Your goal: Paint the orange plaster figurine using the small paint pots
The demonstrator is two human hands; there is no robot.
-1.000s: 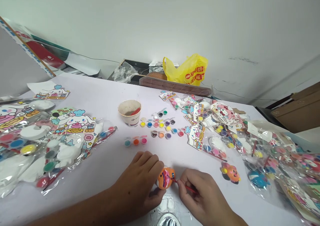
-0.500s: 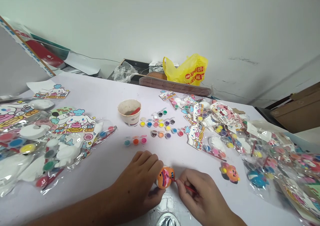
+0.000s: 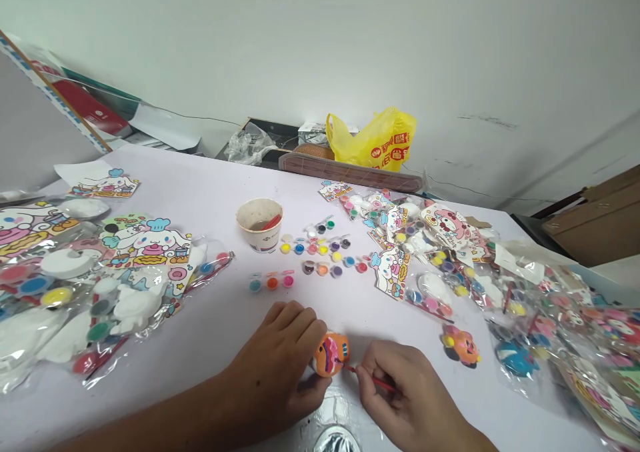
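Observation:
An orange painted figure [image 3: 331,355] with pink, purple and blue marks lies at the bottom centre. Fingers and thumb of my left hand [image 3: 283,365] grip its left side. My right hand [image 3: 400,385] pinches a thin red brush [image 3: 384,385], whose tip is at the figure's right side; whether it touches cannot be made out. Small paint pots [image 3: 272,283] stand in rows beyond my hands. Behind them is a paper cup [image 3: 259,225] holding cloudy liquid and a red item.
Clear packets [image 3: 137,305] with white figures and paints cover the left side. More packets [image 3: 433,292] spread over the right, near a small orange painted figure [image 3: 461,345]. At the back are a yellow bag [image 3: 373,142] and a dark tray [image 3: 280,132].
My right hand and the brush have shifted slightly right, drawing the tip back from the figure's middle towards its right edge. My left hand holds the figure as before.

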